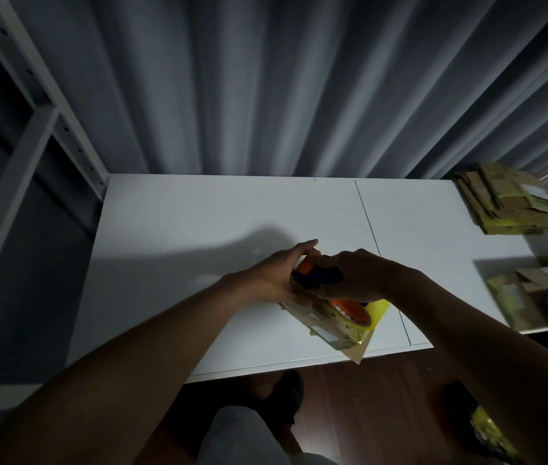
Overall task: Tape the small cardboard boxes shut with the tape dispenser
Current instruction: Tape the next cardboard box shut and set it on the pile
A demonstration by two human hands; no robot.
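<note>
Fingers grip dispenser near table edge.

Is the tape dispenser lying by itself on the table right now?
No, the right hand grips the tape dispenser over the box, and the left hand steadies it.

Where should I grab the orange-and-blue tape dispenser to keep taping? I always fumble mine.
Probably by the blue handle of the orange-and-blue tape dispenser, coming from above on the right, as the right hand does here. The handle rises clear of the flat brown cardboard box, and the roll end points toward you. The left hand steadies the far side.
</note>
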